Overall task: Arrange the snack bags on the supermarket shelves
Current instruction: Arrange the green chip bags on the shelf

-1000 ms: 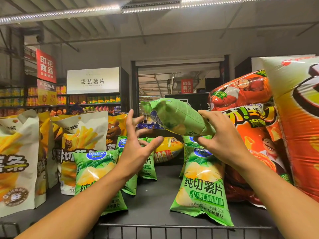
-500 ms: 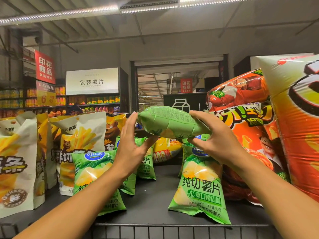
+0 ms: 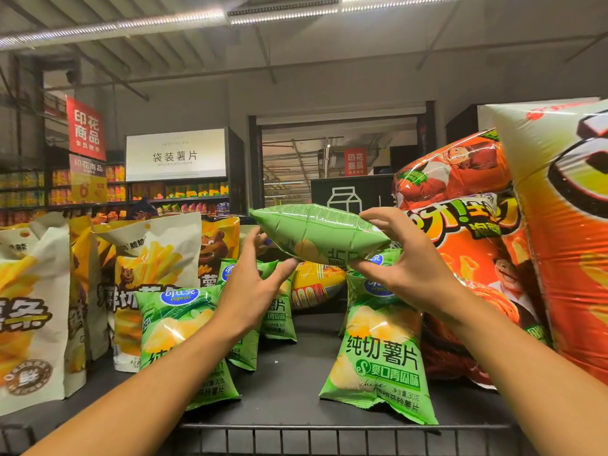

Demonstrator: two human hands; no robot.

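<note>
Supermarket aisle: shelves [image 3: 289,386] of snack bags [image 3: 383,353], red promo banners [image 3: 86,128] (Chinese lettering), lit category sign [image 3: 176,155].

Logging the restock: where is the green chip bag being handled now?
In the head view, the green chip bag is held sideways above the middle of the shelf, between the left hand and right hand, left of the orange snack bags.
</note>
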